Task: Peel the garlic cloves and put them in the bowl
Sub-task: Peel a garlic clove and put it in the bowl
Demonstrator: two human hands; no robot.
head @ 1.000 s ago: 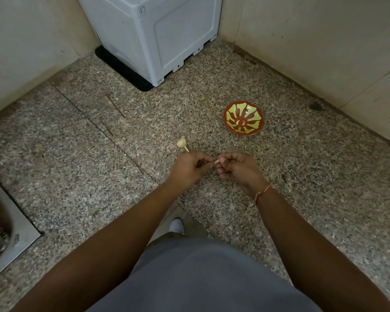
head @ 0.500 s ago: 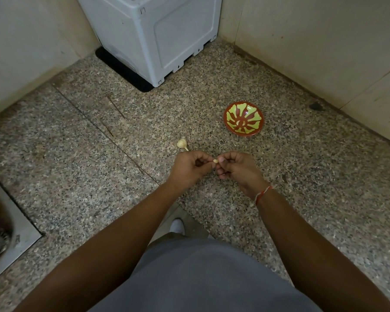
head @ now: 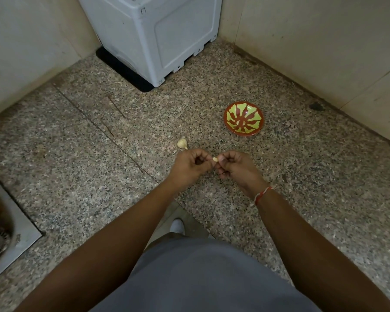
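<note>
A small pale garlic clove (head: 215,159) sits between my two hands, low over the speckled floor. My left hand (head: 189,167) pinches it with curled fingers, and my right hand (head: 236,170) pinches its other end. A garlic bulb (head: 182,143) with a short stalk lies on the floor just beyond my left hand. The red bowl (head: 243,118) with a yellow-green pattern stands on the floor further away, to the right of the bulb; no clove shows inside it.
A grey plastic appliance (head: 158,37) stands in the far corner against tiled walls (head: 313,41). A metal floor drain (head: 0,235) is sunk in at the left edge. My knees in grey cloth (head: 200,278) and a white shoe tip (head: 177,225) fill the near centre.
Both hands stay in the same spot; the fingers have shifted slightly around the clove. The bowl and bulb have not moved.
</note>
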